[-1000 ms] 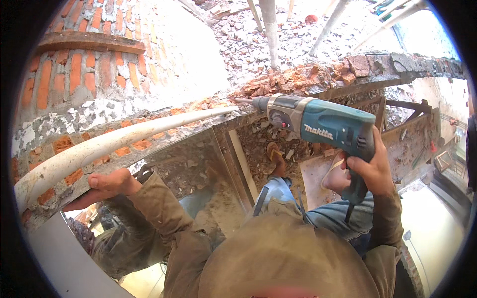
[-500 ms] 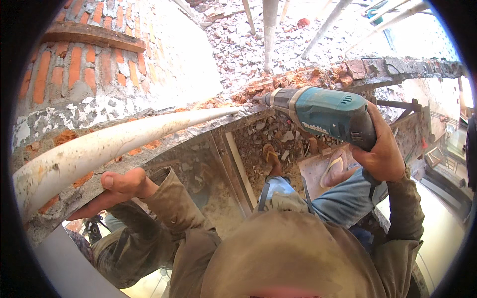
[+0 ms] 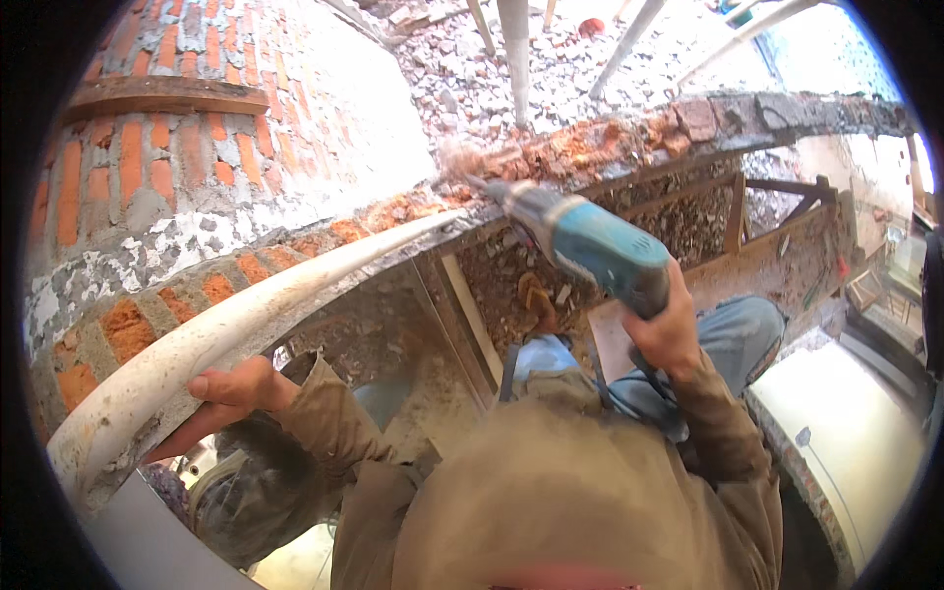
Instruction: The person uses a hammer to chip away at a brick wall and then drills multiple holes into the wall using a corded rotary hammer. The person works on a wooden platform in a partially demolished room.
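Note:
My right hand is wrapped round the rear handle of a teal and black power drill. The drill points to the upper left, its tip against the broken brick top of the wall, where reddish dust rises. My left hand grips the wall's near edge, thumb on top beside a white pipe, fingers stretched down along the side and partly hidden. That pipe lies along the wall top, its far end close to the drill.
A brick wall face with a wooden plank stands at the left. Beyond the wall lies rubble with upright poles. Below me are a board, a wooden frame and my sandalled foot.
The drill and my right hand have moved left and down, and the tip now sits further left along the broken brick, raising dust. My left hand stays at the wall's edge.

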